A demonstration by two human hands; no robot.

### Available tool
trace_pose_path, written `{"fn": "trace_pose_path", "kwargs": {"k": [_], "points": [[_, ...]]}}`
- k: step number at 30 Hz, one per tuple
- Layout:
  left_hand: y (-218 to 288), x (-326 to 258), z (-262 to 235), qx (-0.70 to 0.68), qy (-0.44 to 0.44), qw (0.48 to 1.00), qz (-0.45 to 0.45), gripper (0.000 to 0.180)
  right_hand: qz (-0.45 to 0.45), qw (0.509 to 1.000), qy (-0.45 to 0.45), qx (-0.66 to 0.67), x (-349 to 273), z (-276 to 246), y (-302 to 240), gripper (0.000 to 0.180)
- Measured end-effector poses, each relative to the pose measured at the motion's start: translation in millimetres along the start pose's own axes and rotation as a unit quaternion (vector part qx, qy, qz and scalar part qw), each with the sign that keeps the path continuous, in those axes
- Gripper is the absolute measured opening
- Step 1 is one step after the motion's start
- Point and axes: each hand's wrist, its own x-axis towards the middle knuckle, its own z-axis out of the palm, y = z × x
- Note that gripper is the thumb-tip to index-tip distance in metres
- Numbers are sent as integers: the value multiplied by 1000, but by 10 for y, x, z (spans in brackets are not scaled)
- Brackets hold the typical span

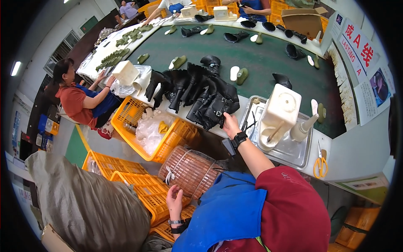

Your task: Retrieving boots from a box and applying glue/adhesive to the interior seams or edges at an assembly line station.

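The right hand reaches up, fingers closed on the black boot uppers piled at the worktop edge. The left hand hangs half-curled and empty near the brown woven basket. Risk: a one-handed pull may drag neighbouring uppers into the yellow crate below.

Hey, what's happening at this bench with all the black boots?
A person in a red top and blue apron sits at a white workbench beside a green conveyor belt. Their right hand reaches up onto a pile of black boot uppers at the bench edge. Their left hand hangs low and holds nothing, next to a brown woven basket. A metal tray and yellow-handled scissors lie nearby. A co-worker handles a white block further along.
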Motion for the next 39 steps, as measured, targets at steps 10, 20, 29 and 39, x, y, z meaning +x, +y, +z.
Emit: {"fn": "trace_pose_path", "kwargs": {"k": [10, 20, 29, 39], "points": [[-99, -119, 8, 23, 1, 1000, 5, 36, -104, 978, 110, -146, 17, -43, 169, 67], [-334, -376, -8, 36, 42, 998, 6, 35, -166, 975, 69, -133, -29, -277, 250, 25], [-1027, -554, -65, 88, 59, 991, -87, 37, 38, 986, 31, -158, 3, -420, 38, 38], [-1586, -796, 37, 98, 40, 976, -188, 42, 115, 977, -10, -179, -851, -481, -377, 58]]}}
